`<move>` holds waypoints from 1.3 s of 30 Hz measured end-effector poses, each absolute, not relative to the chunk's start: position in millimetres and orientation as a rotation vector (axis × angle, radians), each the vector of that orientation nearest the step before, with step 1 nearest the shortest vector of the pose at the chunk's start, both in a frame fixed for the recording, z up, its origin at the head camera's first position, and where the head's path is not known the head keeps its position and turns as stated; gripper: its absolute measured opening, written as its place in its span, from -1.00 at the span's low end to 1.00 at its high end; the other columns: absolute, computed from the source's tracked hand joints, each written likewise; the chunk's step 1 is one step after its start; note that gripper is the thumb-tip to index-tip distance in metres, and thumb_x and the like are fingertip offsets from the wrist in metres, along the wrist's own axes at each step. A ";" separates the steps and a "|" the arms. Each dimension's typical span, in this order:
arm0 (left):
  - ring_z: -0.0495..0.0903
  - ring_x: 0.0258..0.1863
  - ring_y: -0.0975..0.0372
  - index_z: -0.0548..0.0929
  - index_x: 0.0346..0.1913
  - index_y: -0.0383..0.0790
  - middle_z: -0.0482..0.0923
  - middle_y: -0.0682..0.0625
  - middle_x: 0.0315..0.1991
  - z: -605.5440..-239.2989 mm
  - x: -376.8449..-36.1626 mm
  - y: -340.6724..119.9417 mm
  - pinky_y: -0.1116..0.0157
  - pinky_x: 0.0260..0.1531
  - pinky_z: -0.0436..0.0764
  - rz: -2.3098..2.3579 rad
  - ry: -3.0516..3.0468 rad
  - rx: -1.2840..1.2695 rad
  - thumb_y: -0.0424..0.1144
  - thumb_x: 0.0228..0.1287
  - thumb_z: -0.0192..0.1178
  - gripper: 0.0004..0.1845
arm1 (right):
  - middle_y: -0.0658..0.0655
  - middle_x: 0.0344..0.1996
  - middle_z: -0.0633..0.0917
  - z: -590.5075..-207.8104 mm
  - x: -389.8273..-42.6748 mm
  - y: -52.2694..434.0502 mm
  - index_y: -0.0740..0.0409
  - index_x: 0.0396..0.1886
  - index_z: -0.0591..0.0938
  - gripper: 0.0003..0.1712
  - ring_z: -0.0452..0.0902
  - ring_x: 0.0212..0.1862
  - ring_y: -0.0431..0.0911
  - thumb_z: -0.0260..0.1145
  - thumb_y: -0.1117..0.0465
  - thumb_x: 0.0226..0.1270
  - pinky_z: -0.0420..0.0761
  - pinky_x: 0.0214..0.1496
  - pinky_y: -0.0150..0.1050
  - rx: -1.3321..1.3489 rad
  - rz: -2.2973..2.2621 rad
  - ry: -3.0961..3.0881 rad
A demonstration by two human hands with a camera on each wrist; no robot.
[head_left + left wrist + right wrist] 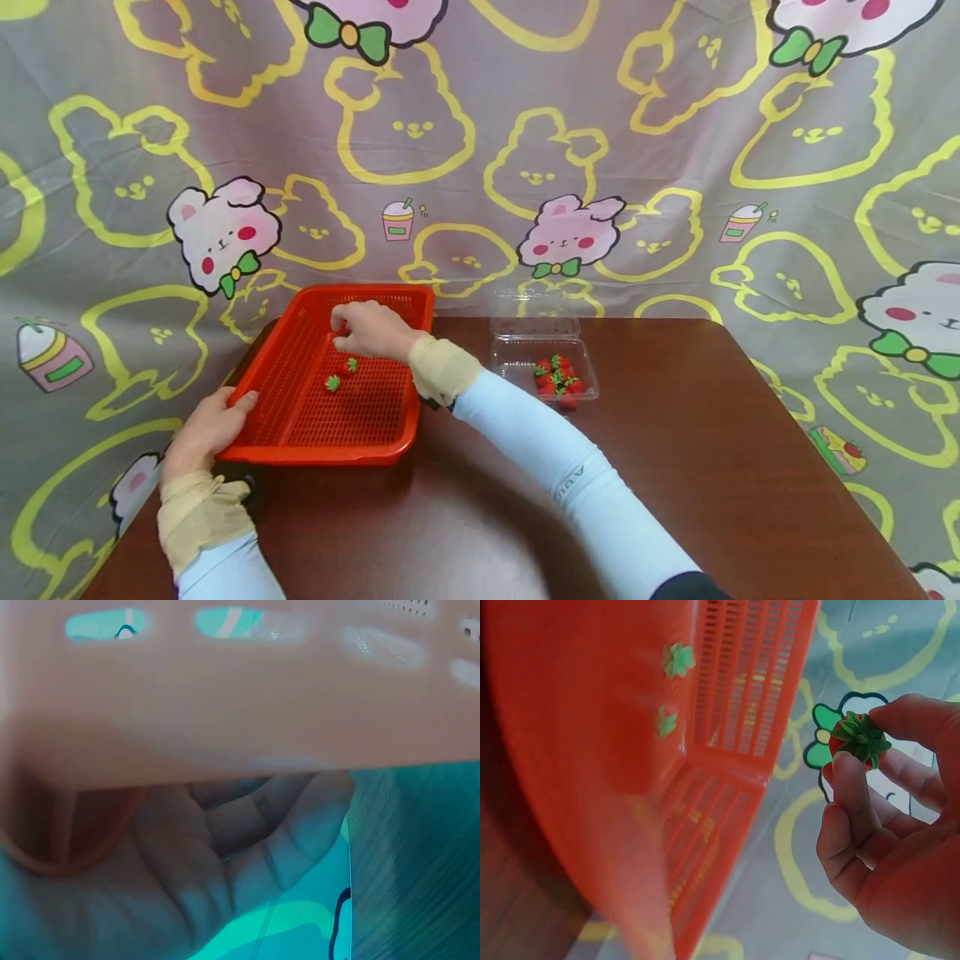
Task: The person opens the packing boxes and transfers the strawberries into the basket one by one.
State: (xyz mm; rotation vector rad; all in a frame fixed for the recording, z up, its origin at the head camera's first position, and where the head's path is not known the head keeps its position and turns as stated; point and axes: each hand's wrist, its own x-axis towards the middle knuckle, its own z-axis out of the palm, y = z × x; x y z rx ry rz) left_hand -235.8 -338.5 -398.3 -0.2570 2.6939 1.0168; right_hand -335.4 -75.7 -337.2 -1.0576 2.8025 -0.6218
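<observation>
A red perforated basket (390, 304) sits on the brown table's left side. My left hand (213, 421) grips its near left rim; the left wrist view shows the fingers (247, 847) curled under the basket rim (225, 697). My right hand (367, 327) hovers inside the basket and pinches a small strawberry (859, 739) between thumb and fingertips. Two more strawberries (341, 373) lie on the basket floor, and they show as green tops (671, 690) in the right wrist view. A clear clamshell box (543, 358) to the right holds several strawberries (558, 379).
The brown table (675, 467) ends at a rounded right edge. A grey cartoon-print cloth (525, 125) hangs behind and drapes around the table. The clamshell's lid (534, 307) stands open toward the back.
</observation>
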 end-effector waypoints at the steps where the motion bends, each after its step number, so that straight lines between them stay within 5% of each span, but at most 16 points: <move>1: 0.43 0.00 -0.19 0.11 0.35 -0.57 0.34 -0.50 0.13 -398.5 -236.2 -339.1 -0.06 -0.06 0.45 1.017 2.694 -0.259 0.11 0.54 -0.28 -0.27 | -0.10 -0.22 0.60 -336.4 -335.8 -81.1 0.01 0.04 0.58 -0.71 0.43 -0.37 -0.21 0.25 0.08 0.38 0.45 -0.27 -0.40 -1.050 -0.623 2.793; 10: 0.48 -0.05 -0.10 0.15 0.35 -0.55 0.40 -0.43 0.08 -398.5 -236.0 -337.3 0.12 -0.17 0.43 1.027 2.699 -0.271 0.12 0.53 -0.28 -0.27 | -0.12 -0.18 0.59 -340.3 -342.2 -117.2 -0.07 -0.02 0.58 -0.76 0.47 -0.30 -0.18 0.26 0.03 0.38 0.46 -0.26 -0.35 -0.910 -0.573 2.764; 18: 0.47 -0.02 -0.15 0.14 0.35 -0.56 0.37 -0.47 0.12 -399.2 -236.3 -334.7 0.03 -0.09 0.46 1.046 2.700 -0.292 0.11 0.53 -0.28 -0.26 | -0.09 -0.47 0.44 -360.6 -340.9 -139.1 -0.06 -0.35 0.51 -0.88 0.27 -0.49 -0.20 0.24 0.07 0.38 0.28 -0.44 -0.34 -0.939 -0.408 2.700; 25: 0.46 -0.01 -0.15 0.14 0.35 -0.55 0.37 -0.46 0.12 -397.2 -237.1 -333.2 0.04 -0.11 0.45 1.055 2.692 -0.312 0.11 0.54 -0.27 -0.27 | -0.11 -0.41 0.62 -378.2 -340.8 -156.9 -0.08 -0.28 0.59 -0.94 0.48 -0.49 -0.23 0.26 0.08 0.38 0.42 -0.43 -0.36 -0.948 -0.288 2.612; 39: 0.48 -0.01 -0.15 0.17 0.35 -0.52 0.39 -0.46 0.13 -400.3 -235.3 -333.3 -0.01 -0.07 0.48 1.056 2.708 -0.334 0.12 0.54 -0.24 -0.29 | -0.06 -0.46 0.53 -413.4 -341.8 -165.4 -0.01 -0.33 0.54 -0.93 0.38 -0.59 -0.23 0.26 0.25 0.34 0.40 -0.54 -0.39 -0.980 -0.222 2.404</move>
